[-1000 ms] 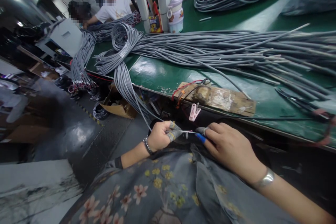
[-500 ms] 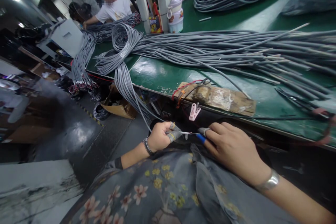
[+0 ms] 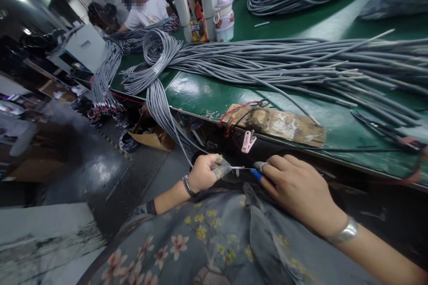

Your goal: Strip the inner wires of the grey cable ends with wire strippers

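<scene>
My left hand (image 3: 203, 173) is closed in a pinch on the end of a grey cable, close in front of my body. Thin pale wire ends (image 3: 238, 168) stick out from its cloth-covered fingertips. My right hand (image 3: 297, 189) pinches the far tips of these wires, keeping them stretched between both hands; a blue cover (image 3: 257, 174) is on one finger. Behind my left hand, a bundle of grey cables (image 3: 158, 107) hangs over the table edge, and one strand runs down towards that hand. Exact wire tips are too small to make out.
On the green table (image 3: 197, 91) lie long grey cables (image 3: 240, 60), a wooden block (image 3: 284, 127) and cutters (image 3: 374, 125). A pink clip (image 3: 248, 141) hangs at the edge. An open cardboard box (image 3: 152, 136) stands below. A person (image 3: 147, 6) sits at the back.
My hands stay nearly in place, the right one shifting very slightly to the right with the wires still held. The person at the back has moved an arm.
</scene>
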A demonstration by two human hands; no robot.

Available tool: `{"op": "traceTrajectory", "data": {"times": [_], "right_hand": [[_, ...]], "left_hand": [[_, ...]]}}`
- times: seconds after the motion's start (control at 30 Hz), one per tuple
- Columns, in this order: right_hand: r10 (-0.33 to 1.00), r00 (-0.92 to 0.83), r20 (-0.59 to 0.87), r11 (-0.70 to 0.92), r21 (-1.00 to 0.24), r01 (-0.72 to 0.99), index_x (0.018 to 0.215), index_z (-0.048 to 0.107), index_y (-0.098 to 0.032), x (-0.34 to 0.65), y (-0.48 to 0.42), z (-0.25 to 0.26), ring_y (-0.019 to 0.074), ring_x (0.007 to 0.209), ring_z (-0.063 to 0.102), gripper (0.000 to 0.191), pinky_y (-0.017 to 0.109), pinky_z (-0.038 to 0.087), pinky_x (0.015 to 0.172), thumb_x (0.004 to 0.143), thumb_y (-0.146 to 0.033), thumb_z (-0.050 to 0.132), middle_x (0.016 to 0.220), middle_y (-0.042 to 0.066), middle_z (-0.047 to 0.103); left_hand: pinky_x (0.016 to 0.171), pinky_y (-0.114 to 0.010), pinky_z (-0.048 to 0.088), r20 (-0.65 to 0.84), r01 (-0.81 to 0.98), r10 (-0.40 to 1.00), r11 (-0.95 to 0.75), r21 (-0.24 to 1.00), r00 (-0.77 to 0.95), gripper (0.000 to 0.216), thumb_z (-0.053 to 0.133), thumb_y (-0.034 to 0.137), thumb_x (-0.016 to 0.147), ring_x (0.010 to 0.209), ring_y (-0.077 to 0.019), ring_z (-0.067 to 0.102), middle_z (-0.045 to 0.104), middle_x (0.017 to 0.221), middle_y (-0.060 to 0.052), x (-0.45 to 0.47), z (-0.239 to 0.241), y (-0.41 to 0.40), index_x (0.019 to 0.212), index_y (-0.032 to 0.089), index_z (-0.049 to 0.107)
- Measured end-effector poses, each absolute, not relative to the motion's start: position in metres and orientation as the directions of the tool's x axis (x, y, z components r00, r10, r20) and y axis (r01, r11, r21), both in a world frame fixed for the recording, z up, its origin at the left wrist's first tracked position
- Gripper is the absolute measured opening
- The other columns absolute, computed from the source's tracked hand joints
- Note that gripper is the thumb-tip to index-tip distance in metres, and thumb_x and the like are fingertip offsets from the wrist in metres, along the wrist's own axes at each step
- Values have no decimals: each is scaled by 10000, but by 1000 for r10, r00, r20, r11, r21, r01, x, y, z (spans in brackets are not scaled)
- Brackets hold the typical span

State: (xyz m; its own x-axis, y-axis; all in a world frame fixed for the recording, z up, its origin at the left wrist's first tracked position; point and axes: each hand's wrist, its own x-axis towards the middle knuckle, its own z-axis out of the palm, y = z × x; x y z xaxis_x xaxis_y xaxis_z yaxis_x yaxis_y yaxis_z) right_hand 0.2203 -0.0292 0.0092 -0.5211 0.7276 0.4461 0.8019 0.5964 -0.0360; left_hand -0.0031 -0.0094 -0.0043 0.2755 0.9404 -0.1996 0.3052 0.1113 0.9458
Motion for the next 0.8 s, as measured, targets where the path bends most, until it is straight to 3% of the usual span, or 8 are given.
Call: {"op": "traceTrajectory", "data": {"times": [0.2, 0.3, 0.4, 0.47, 0.53, 0.63, 0.8], "right_hand": [[739, -523, 424, 594, -46, 803, 629, 582, -196, 218, -29, 11, 195, 606, 400, 342, 328, 284, 607, 927, -260, 427, 641, 58, 519], [745, -523, 413, 620, -142, 771, 611, 570, -197, 218, -26, 9, 190, 597, 413, 402, 331, 297, 591, 946, -298, 374, 628, 61, 519], [811, -508, 290, 583, -467, 664, 598, 555, -202, 219, -21, 3, 178, 590, 454, 481, 312, 339, 566, 957, -428, 328, 610, 54, 534], [876, -458, 149, 408, -736, 540, 615, 555, -206, 218, -17, -4, 168, 570, 481, 541, 292, 375, 539, 942, -552, 297, 595, 40, 546], [934, -356, 32, 197, -878, 436, 646, 568, -209, 218, -14, -10, 165, 550, 501, 574, 283, 406, 524, 905, -645, 299, 591, 29, 564], [972, -233, 17, 114, -905, 409, 700, 606, -215, 218, -12, -15, 183, 584, 556, 503, 291, 454, 558, 873, -634, 389, 632, 30, 614], [907, -342, 244, 393, -784, 480, 854, 624, -216, 220, -17, -12, 189, 713, 619, 228, 282, 497, 637, 849, -417, 518, 817, 55, 663]], "left_hand": [[510, -183, 362, -211, 310, 935, 118, 943, 286, 403, 737, 486, 656, 515, -61, 412, 533, 568, 11, -4, -7, -9, 698, 98, 637], [514, -181, 362, -220, 296, 924, 125, 947, 313, 408, 731, 486, 663, 526, -62, 417, 540, 582, 6, -4, -8, -8, 695, 92, 631], [503, -180, 341, -221, 314, 917, 114, 943, 332, 392, 720, 468, 677, 512, -56, 393, 520, 564, 13, -3, -10, -8, 697, 88, 627], [489, -180, 320, -226, 350, 912, 100, 931, 341, 370, 705, 450, 690, 498, -53, 376, 505, 547, 19, -3, -11, -9, 702, 88, 632], [471, -179, 297, -247, 386, 899, 96, 917, 363, 354, 698, 437, 693, 483, -50, 363, 499, 539, 23, -2, -13, -10, 710, 89, 637], [468, -179, 301, -269, 378, 890, 121, 918, 368, 370, 712, 451, 673, 482, -51, 371, 507, 547, 22, -1, -12, -9, 712, 92, 633], [511, -185, 366, -248, 265, 911, 163, 950, 330, 425, 733, 502, 647, 518, -64, 429, 527, 571, 11, 2, -9, -5, 675, 97, 608]]}}
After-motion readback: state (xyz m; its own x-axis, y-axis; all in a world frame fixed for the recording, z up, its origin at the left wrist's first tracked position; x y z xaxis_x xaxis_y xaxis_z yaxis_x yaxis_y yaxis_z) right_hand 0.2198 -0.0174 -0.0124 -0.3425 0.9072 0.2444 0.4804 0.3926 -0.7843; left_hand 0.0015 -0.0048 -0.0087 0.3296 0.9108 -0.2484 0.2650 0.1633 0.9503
